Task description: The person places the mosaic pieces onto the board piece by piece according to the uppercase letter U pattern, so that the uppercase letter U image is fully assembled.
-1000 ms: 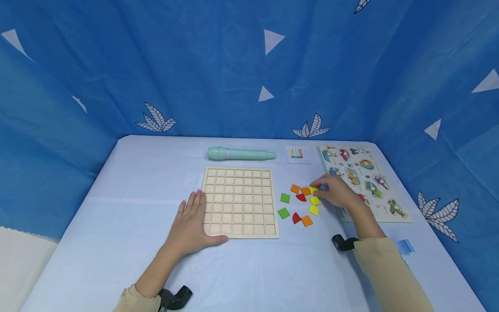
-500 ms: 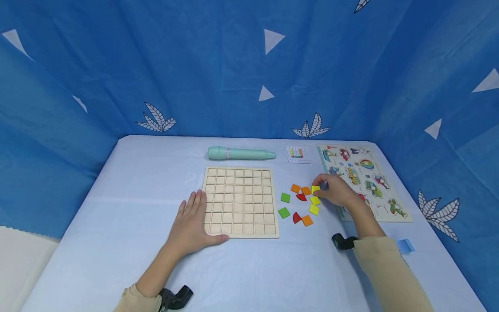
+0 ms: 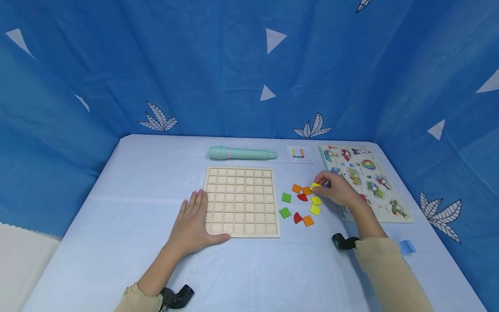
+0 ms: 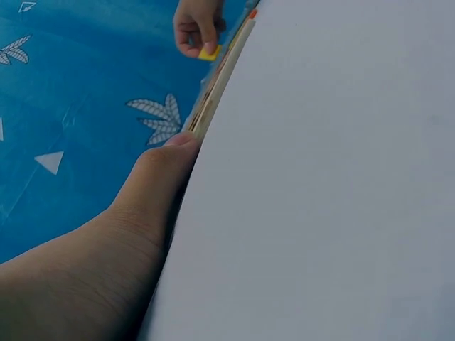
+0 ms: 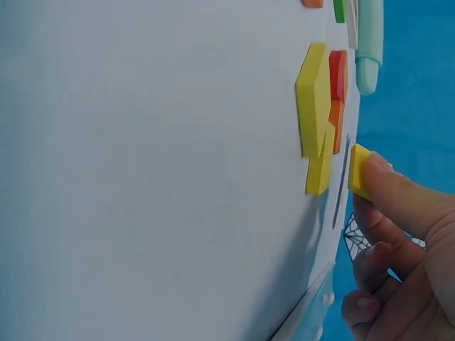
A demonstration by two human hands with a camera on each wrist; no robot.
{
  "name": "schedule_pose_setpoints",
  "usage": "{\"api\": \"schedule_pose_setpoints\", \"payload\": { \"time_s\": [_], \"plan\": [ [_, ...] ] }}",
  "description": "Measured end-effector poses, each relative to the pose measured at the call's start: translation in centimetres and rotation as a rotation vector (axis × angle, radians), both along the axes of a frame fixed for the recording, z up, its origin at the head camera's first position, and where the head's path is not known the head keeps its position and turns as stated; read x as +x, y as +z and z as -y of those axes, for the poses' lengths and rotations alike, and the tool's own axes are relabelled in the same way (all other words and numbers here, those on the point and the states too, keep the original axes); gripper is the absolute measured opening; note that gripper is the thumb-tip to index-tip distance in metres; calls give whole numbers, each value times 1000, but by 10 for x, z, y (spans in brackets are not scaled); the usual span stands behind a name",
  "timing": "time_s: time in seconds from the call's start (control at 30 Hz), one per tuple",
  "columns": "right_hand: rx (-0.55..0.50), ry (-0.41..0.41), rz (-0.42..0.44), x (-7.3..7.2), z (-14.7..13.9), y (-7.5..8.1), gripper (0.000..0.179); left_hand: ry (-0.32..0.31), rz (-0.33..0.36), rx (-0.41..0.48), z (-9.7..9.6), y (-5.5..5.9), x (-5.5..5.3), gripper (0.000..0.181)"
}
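Note:
My right hand (image 3: pixel 336 189) pinches a yellow square tile (image 5: pixel 360 170) between thumb and fingers, raised off the table in the right wrist view. Around it on the table lie two more yellow tiles (image 3: pixel 315 210), orange tiles (image 3: pixel 308 220), two green tiles (image 3: pixel 285 212) and two red quarter-round pieces (image 3: pixel 298 217). My left hand (image 3: pixel 191 227) rests with straight fingers along the left edge of a wooden grid board (image 3: pixel 239 202), its thumb at the front edge. All the board's visible squares are bare wood.
Behind the board lies a mint-green pen-shaped object (image 3: pixel 243 153). A small pattern card (image 3: pixel 299 154) with a coloured figure lies to its right. At the table's right, a picture puzzle board (image 3: pixel 374 190) sits under the right forearm. A blue scrap (image 3: pixel 407 247) lies near the right sleeve.
The right hand has lifted the yellow tile slightly off the table. The left hand stays at the board, and the other pieces keep their places.

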State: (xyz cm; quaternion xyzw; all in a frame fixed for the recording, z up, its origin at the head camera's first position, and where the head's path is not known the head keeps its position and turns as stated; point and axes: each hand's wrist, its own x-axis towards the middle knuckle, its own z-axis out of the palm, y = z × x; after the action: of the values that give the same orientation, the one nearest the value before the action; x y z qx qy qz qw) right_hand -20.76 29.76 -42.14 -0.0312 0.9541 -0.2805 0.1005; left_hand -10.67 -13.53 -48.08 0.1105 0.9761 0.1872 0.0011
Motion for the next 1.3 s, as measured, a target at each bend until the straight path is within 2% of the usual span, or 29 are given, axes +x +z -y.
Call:
{"api": "schedule_pose_setpoints", "payload": {
  "time_s": [0.37,0.63,1.3],
  "plan": [
    [-94,31,-65,-4,24,3,18,-1,-1,0,-1,3,1,144],
    [-176,55,-42,-9,44,1,18,-2,6,5,0,3,1,143],
    [-231,112,-57,-15,104,-2,15,-10,19,14,3,4,2,143]
  ]
}}
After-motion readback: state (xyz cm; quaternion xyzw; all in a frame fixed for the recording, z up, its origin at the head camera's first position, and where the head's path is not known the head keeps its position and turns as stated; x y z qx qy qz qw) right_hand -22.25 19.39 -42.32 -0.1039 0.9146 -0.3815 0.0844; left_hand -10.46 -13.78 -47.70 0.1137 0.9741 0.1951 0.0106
